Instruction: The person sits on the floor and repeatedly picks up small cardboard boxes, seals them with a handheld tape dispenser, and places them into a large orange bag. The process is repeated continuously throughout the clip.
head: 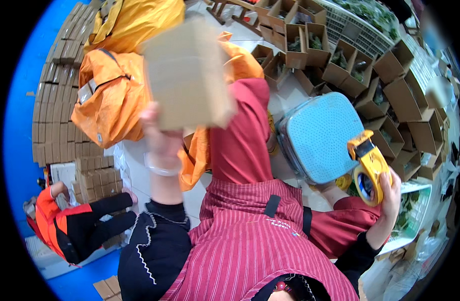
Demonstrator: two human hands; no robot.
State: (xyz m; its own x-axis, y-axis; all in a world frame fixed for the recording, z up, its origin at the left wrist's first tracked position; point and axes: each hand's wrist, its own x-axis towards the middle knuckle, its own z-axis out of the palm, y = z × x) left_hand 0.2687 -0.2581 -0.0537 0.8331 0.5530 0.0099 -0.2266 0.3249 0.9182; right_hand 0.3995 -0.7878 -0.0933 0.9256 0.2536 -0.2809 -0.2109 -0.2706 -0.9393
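My left hand (162,137) holds a brown cardboard box (186,75) by its near lower corner, raised over the floor beside my knee. Box and hand are blurred; a paler band, perhaps tape, crosses the upper face. In my right hand (389,192) is a yellow tape dispenser (371,169), its cutter end pointing away from me. The dispenser's tip is over the right edge of a light blue stool (324,137) with a dotted top. Partly behind the box lies a large orange bag (111,98).
Open cardboard boxes (350,62) with greenery crowd the right. A white crate (365,28) of greens stands behind; a green-and-white one (414,214) is near my right hand. Closed boxes (58,113) are stacked left. A yellow bag (151,19) lies beyond. Another person (72,225) bends at lower left.
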